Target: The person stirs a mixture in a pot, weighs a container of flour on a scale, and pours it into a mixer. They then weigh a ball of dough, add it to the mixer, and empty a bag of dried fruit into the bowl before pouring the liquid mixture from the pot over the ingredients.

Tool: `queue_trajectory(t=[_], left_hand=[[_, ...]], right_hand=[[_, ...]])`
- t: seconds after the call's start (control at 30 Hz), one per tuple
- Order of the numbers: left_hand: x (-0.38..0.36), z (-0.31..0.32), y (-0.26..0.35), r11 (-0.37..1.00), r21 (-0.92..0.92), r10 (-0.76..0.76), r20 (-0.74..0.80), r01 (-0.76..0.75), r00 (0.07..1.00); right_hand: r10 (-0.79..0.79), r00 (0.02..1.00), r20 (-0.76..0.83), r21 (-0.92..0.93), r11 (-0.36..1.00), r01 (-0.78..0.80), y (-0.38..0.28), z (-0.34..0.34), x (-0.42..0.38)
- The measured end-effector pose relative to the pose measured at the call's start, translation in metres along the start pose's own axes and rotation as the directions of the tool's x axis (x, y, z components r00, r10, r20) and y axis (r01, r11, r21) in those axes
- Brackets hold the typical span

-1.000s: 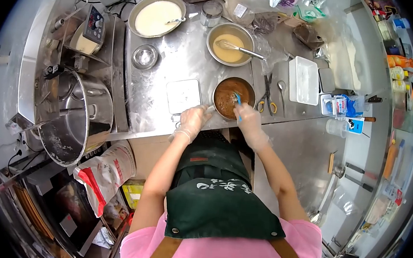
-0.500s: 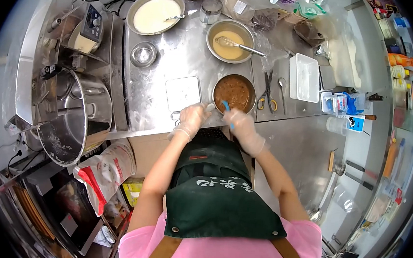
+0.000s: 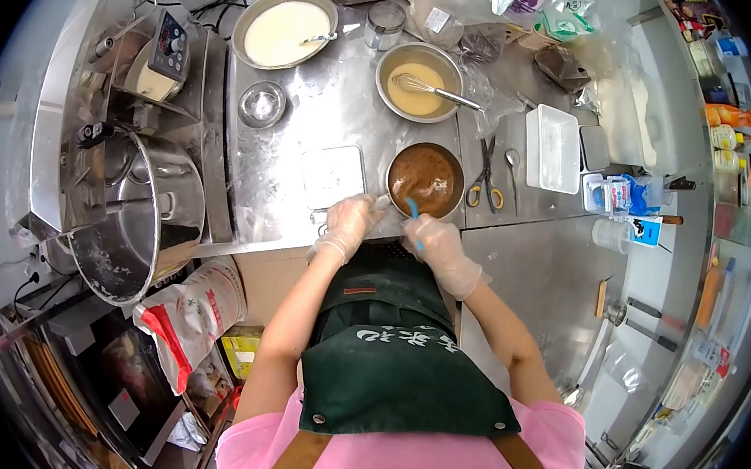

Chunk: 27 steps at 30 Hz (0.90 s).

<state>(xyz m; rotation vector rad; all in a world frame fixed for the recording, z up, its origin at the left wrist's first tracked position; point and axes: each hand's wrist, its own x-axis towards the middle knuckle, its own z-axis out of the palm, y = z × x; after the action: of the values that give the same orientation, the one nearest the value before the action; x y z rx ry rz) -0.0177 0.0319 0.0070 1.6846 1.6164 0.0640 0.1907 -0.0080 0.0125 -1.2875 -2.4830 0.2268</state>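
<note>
A round metal pan holding a brown mixture stands near the front edge of the steel worktop. My right hand, in a clear plastic glove, is closed around a blue spatula whose end dips into the mixture at the pan's near side. My left hand, gloved too, is closed on the pale handle at the pan's lower left. A white square scale lies just beyond the left hand. Farther back, a metal bowl holds a yellowish liquid and a whisk.
A large bowl of white liquid and a small metal bowl stand at the back left. Black scissors, a spoon and a white tray lie right of the pan. A big steel pot is at left.
My right hand and the blue spatula have moved slightly down, toward my body. The brown mixture's surface looks smoother, with a pale streak. My left hand has barely moved.
</note>
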Motion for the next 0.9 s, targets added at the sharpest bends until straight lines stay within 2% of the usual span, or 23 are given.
queue_trajectory(t=[0.07,0.1,0.13,0.2,0.27,0.3,0.4,0.43,0.53,0.6,0.67,0.7,0.73,0.77,0.83,0.9], left_hand=[[-0.001,0.002,-0.003,1.000,-0.003,-0.007,0.008,0.007,1.000],[-0.002,0.004,-0.003,1.000,-0.023,0.012,-0.012,-0.013,1.000],[-0.002,0.005,-0.003,0.999,-0.043,0.031,-0.039,-0.032,0.999],[-0.003,0.004,-0.003,0.998,-0.051,0.041,-0.059,-0.044,0.997],[-0.002,0.003,-0.002,0.999,-0.033,0.036,-0.039,-0.038,0.999],[-0.003,0.003,-0.001,1.000,-0.014,0.028,-0.020,-0.028,0.999],[-0.001,0.000,0.000,1.000,0.012,0.006,0.003,-0.006,1.000],[-0.001,-0.001,0.001,1.000,0.005,0.007,0.002,-0.007,1.000],[-0.005,-0.006,0.003,1.000,0.000,0.009,0.004,-0.009,1.000],[-0.005,-0.005,0.006,1.000,-0.007,0.018,-0.003,-0.018,1.000],[-0.004,-0.003,0.003,1.000,-0.021,0.018,-0.017,-0.019,1.000],[-0.004,-0.004,0.002,1.000,-0.019,0.012,-0.011,-0.012,1.000],[-0.004,-0.003,0.002,1.000,-0.020,0.006,-0.005,-0.006,1.000],[-0.004,-0.002,0.002,1.000,-0.023,0.000,0.003,0.000,1.000],[-0.005,-0.005,0.004,1.000,-0.016,0.009,0.004,-0.009,1.000],[-0.005,-0.005,0.004,1.000,-0.015,0.008,0.007,-0.007,1.000]], right_hand=[[0.013,0.996,-0.089,0.146,0.989,0.001,0.010,-0.003,0.009],[0.092,0.992,-0.089,0.192,0.979,-0.073,0.020,-0.011,0.016],[0.137,0.988,-0.072,0.155,0.980,-0.125,0.025,-0.020,0.025],[0.003,1.000,-0.016,0.120,0.993,-0.001,0.043,-0.034,0.040],[-0.064,0.996,0.060,0.036,0.997,0.062,0.064,-0.044,0.049],[-0.044,0.995,0.085,0.047,0.998,0.040,0.073,-0.048,0.048],[-0.055,0.934,0.352,-0.021,0.998,0.067,0.072,-0.058,0.028],[-0.085,0.898,0.431,0.032,0.996,0.079,0.070,-0.062,0.027],[-0.106,0.966,0.237,0.171,0.983,0.066,0.068,-0.079,0.050],[-0.086,0.972,0.218,0.096,0.993,0.067,0.088,-0.075,0.072],[0.004,0.979,0.203,0.138,0.990,-0.033,0.112,-0.068,0.080],[0.209,0.918,0.338,0.174,0.944,-0.279,0.108,-0.075,0.084],[0.384,0.793,0.474,0.170,0.843,-0.510,0.101,-0.089,0.090],[0.518,0.612,0.598,0.126,0.693,-0.710,0.097,-0.097,0.092],[0.611,0.464,0.641,0.264,0.392,-0.881,0.105,-0.079,0.070],[0.650,0.328,0.686,0.376,0.070,-0.924,0.109,-0.048,0.046]])
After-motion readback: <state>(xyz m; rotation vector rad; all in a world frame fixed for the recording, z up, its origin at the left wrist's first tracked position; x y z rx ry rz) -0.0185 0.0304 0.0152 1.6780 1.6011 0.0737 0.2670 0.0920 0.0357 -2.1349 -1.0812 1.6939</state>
